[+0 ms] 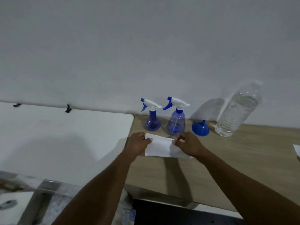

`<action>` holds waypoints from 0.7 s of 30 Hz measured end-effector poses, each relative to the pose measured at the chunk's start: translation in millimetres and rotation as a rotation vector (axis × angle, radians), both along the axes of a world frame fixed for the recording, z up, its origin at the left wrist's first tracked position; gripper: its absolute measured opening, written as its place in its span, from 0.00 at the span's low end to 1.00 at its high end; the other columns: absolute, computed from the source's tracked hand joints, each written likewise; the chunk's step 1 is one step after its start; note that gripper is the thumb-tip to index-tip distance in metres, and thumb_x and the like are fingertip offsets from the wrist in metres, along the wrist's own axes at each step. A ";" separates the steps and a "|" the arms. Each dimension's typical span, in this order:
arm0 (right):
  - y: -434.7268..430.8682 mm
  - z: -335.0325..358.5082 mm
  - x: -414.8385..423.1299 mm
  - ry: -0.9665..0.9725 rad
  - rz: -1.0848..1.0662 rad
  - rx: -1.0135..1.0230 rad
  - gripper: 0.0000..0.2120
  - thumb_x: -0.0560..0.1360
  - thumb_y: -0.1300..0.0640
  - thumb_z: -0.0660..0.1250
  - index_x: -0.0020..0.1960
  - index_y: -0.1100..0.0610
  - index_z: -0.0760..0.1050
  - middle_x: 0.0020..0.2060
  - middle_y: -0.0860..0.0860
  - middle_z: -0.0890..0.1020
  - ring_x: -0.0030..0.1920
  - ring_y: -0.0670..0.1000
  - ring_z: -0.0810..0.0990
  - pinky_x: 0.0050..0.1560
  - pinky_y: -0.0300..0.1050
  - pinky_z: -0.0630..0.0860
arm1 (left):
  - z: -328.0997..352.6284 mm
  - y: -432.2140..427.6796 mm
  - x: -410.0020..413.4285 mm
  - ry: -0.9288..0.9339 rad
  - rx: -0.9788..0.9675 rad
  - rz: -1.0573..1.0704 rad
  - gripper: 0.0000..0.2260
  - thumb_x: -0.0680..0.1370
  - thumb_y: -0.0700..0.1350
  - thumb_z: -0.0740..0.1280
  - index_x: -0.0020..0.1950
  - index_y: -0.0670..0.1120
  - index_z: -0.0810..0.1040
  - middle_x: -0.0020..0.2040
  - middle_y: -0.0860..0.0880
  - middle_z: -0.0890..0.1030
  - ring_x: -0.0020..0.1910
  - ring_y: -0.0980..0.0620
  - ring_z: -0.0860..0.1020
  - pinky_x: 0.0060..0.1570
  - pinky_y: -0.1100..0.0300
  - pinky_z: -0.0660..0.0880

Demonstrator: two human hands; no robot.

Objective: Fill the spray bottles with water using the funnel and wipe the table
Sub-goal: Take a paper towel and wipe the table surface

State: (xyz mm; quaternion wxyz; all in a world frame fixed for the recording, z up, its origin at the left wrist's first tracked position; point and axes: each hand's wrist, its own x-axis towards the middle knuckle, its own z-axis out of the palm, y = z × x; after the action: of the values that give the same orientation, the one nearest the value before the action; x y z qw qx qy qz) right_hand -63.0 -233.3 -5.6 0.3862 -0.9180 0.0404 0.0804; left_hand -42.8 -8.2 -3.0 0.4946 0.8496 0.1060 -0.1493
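Note:
Two blue spray bottles with white trigger heads stand by the wall on the wooden table (235, 168): a small round one (152, 121) and a taller one (176, 122) to its right. A blue funnel (200, 128) lies mouth down beside them. Further right stands a large clear water bottle (238, 111), partly full. A white paper tissue (159, 147) lies folded in front of the spray bottles. My left hand (138, 144) pinches its left edge. Its right edge is pinched by my right hand (189, 144).
A white table (65, 135) adjoins the wooden one on the left, with two black clips at its far edge. Another white sheet (297, 149) shows at the right border. The wall runs close behind the bottles. Below the tables are a metal frame and a dark gap.

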 end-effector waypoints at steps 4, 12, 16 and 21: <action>14.9 25.1 24.1 -0.294 0.028 -0.009 0.02 0.77 0.56 0.70 0.49 0.53 0.77 0.47 0.48 0.81 0.48 0.48 0.79 0.49 0.43 0.76 | 16.7 12.0 21.1 -0.267 0.147 0.000 0.11 0.76 0.45 0.73 0.56 0.44 0.82 0.51 0.47 0.84 0.47 0.49 0.81 0.52 0.55 0.79; 27.4 -63.6 -17.5 -0.246 0.312 -0.371 0.07 0.73 0.53 0.69 0.51 0.47 0.78 0.53 0.47 0.79 0.56 0.51 0.77 0.55 0.48 0.72 | -55.5 44.5 -9.2 -0.410 0.511 -0.161 0.07 0.71 0.40 0.73 0.48 0.44 0.85 0.51 0.43 0.83 0.52 0.42 0.79 0.49 0.51 0.77; 34.7 -87.6 -34.2 -0.251 0.282 -0.522 0.09 0.73 0.49 0.65 0.51 0.48 0.80 0.56 0.49 0.79 0.58 0.54 0.75 0.54 0.53 0.69 | -87.9 57.0 -30.6 -0.439 0.643 -0.186 0.10 0.68 0.39 0.72 0.47 0.48 0.85 0.55 0.45 0.80 0.58 0.42 0.75 0.53 0.49 0.76; 51.2 -72.8 -13.1 -0.476 0.411 -0.533 0.17 0.74 0.47 0.61 0.61 0.49 0.78 0.67 0.52 0.76 0.68 0.57 0.70 0.61 0.58 0.70 | -83.1 68.1 -25.3 -0.514 0.681 -0.118 0.18 0.66 0.38 0.72 0.55 0.48 0.82 0.57 0.46 0.78 0.59 0.43 0.74 0.53 0.51 0.75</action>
State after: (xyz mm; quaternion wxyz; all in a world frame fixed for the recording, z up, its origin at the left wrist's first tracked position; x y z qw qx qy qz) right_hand -76.1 -182.1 -78.4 0.1096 -0.9678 -0.2148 -0.0720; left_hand -68.1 59.9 -86.1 0.1869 0.9786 -0.0262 0.0825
